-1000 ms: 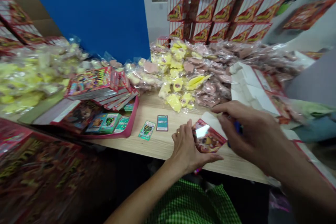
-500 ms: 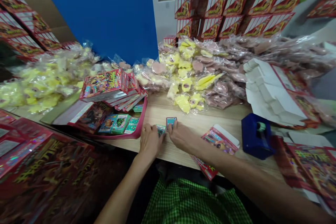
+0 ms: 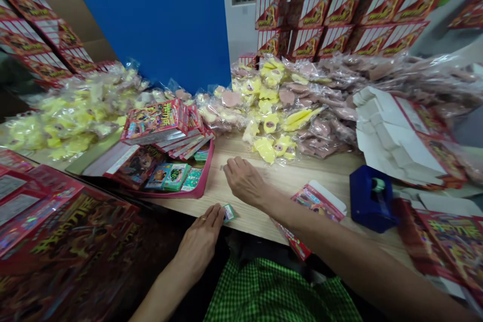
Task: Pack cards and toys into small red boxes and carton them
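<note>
My left hand (image 3: 200, 239) is at the near edge of the wooden table (image 3: 332, 173), fingers closed on a small green card (image 3: 228, 213). My right hand (image 3: 244, 179) reaches out over the table toward the pink tray (image 3: 204, 176), fingers curled down; what they hold, if anything, is hidden. A red printed box (image 3: 311, 206) lies flat just right of my right forearm. A blue tape dispenser (image 3: 372, 205) stands further right.
The pink tray holds small cards (image 3: 174, 176) and a stack of red boxes (image 3: 162, 122). Bags of yellow and pink toys (image 3: 287, 110) pile along the back. Flat white cartons (image 3: 392, 133) lie right. Red boxes (image 3: 332, 5) stack against the wall and at left (image 3: 56, 221).
Both hands were on the two cards in mid-table. My left hand has pulled one card back to the near edge; my right hand has moved forward and left toward the tray.
</note>
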`<act>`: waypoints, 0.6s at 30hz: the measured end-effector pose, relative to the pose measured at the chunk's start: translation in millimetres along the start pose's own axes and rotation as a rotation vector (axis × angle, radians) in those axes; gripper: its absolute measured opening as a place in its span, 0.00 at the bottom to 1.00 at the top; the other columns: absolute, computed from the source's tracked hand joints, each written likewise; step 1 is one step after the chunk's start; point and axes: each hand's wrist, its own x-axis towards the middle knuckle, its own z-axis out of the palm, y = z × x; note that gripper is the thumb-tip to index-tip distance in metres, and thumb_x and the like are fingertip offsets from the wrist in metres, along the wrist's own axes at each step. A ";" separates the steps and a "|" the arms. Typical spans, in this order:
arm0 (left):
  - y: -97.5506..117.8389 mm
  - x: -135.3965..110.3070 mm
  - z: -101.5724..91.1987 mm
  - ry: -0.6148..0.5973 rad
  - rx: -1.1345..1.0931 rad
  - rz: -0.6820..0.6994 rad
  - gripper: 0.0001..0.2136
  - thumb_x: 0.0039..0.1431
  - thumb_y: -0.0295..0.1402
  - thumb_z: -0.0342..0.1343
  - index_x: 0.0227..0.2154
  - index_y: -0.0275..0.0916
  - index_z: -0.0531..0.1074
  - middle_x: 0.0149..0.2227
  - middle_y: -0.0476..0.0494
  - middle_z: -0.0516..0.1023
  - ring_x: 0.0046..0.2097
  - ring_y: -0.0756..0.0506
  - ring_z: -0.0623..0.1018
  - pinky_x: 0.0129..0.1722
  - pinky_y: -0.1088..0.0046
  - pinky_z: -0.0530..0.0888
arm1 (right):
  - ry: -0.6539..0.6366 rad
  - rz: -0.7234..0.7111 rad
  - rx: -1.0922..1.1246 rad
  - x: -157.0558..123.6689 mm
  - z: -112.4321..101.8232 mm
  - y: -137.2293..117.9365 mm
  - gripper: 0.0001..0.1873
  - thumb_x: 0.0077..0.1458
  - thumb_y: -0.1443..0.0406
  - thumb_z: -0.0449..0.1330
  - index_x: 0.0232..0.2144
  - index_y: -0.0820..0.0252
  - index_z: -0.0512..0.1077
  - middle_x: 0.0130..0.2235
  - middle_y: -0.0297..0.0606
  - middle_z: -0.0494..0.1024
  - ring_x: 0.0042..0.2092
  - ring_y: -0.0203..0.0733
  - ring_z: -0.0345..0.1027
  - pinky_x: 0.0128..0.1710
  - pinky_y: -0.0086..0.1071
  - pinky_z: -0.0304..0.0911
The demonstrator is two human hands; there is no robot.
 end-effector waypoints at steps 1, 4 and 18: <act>-3.2 -2.2 -2.8 0.064 -0.022 -0.001 0.29 0.57 0.15 0.43 0.58 0.38 0.73 0.58 0.36 0.80 0.57 0.42 0.80 0.53 0.67 0.77 | 0.004 -0.012 0.007 4.5 2.2 -3.2 0.20 0.70 0.75 0.42 0.52 0.70 0.71 0.50 0.56 0.73 0.53 0.56 0.64 0.51 0.46 0.64; -8.5 -4.3 -18.9 0.303 -0.112 -0.062 0.17 0.66 0.21 0.46 0.47 0.41 0.78 0.40 0.42 0.86 0.39 0.45 0.85 0.40 0.70 0.77 | -0.047 -0.034 0.045 8.7 11.9 -10.2 0.16 0.67 0.76 0.49 0.48 0.71 0.74 0.47 0.55 0.76 0.50 0.55 0.67 0.47 0.44 0.66; 37.2 95.9 -55.3 0.433 -1.087 -0.507 0.18 0.56 0.50 0.63 0.27 0.40 0.68 0.25 0.50 0.72 0.25 0.49 0.71 0.24 0.73 0.71 | -0.152 0.242 0.474 -58.5 -67.2 48.4 0.09 0.63 0.73 0.56 0.31 0.61 0.72 0.29 0.33 0.77 0.28 0.35 0.67 0.27 0.26 0.56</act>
